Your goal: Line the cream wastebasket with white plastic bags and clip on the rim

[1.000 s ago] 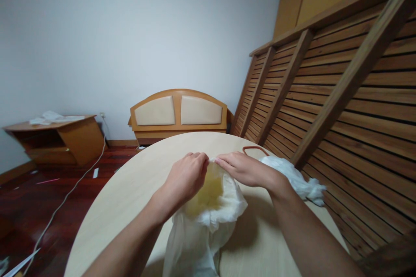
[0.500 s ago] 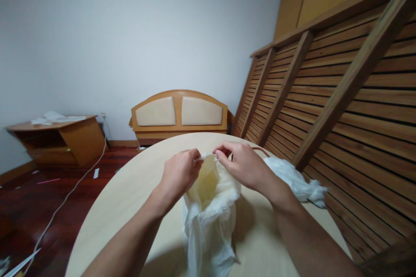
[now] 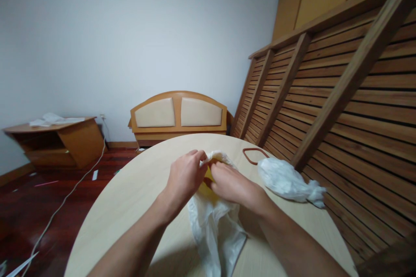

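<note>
Two bare hands are meeting at lower centre in the head view, over a pale round table point(image 3: 136, 199). The left hand point(image 3: 186, 169) is curling its fingers tightly and pinching the rim of a white plastic bag point(image 3: 214, 220), which is standing at lower centre, its loose folds hanging towards the bottom edge of the frame. The right hand point(image 3: 224, 179) is resting with bent fingers inside the bag's mouth, just beside the left; its fingertips are partly hiding, so whether it is gripping anything one cannot tell. A yellow surface point(image 3: 211, 194) is showing within the mouth. Right of centre, a brown loop point(image 3: 255, 149) is lying on the table near a knotted white bag point(image 3: 286, 181). A slatted wooden panel point(image 3: 338, 108) is leaning across the right side, a padded headboard point(image 3: 177, 117) is standing at mid-frame, and a low wooden cabinet point(image 3: 82, 143) is supporting white sheets point(image 3: 53, 119) at middle left.
</note>
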Motion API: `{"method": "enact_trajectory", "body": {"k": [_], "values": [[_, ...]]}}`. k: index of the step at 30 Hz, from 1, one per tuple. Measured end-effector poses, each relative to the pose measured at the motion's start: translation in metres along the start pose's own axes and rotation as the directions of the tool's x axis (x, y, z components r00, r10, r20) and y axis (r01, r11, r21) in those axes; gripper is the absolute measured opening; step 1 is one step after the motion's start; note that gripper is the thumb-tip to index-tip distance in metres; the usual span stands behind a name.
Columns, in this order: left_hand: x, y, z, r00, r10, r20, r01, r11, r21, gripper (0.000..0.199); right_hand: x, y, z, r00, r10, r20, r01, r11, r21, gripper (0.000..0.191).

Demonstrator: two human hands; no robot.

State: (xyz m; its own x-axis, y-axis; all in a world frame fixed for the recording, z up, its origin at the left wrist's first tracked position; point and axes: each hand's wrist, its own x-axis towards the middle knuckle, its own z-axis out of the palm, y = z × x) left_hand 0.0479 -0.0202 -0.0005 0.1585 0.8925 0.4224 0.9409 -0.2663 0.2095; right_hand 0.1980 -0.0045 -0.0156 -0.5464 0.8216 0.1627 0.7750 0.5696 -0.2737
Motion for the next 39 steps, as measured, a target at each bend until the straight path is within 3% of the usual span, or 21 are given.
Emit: {"method": "enact_trajectory", "body": {"k": [11,15,20,23,31,39], "values": [[0.006,-0.009,0.003,0.999,-0.033,0.013,0.035,0.987,-0.158,0.014,0.001,0.0,0.002,0.998,0.016,-0.062,-0.02,0.998,-0.063,0.025],[0.008,-0.014,0.001,0.997,-0.069,0.025,0.073,0.981,-0.179,0.014,-0.003,-0.004,-0.006,0.999,0.005,-0.054,-0.006,1.0,-0.018,0.037],[0.01,-0.019,0.001,0.996,-0.086,0.031,0.091,0.977,-0.192,0.013,-0.01,-0.019,-0.013,0.995,-0.014,0.103,0.001,0.992,0.124,0.058],[0.01,-0.021,0.002,0.997,-0.071,0.039,0.078,0.973,-0.217,0.01,-0.012,-0.027,-0.009,0.978,-0.033,0.205,0.013,0.995,0.102,0.067],[0.008,-0.023,0.003,0.993,-0.085,0.084,0.096,0.985,-0.142,0.011,-0.012,-0.029,0.008,0.946,-0.198,0.258,0.206,0.978,-0.007,0.027],[0.009,-0.022,-0.002,0.979,-0.147,0.144,0.136,0.987,0.084,0.022,-0.012,-0.023,0.015,0.943,-0.197,0.27,0.25,0.951,-0.181,0.031]]}}
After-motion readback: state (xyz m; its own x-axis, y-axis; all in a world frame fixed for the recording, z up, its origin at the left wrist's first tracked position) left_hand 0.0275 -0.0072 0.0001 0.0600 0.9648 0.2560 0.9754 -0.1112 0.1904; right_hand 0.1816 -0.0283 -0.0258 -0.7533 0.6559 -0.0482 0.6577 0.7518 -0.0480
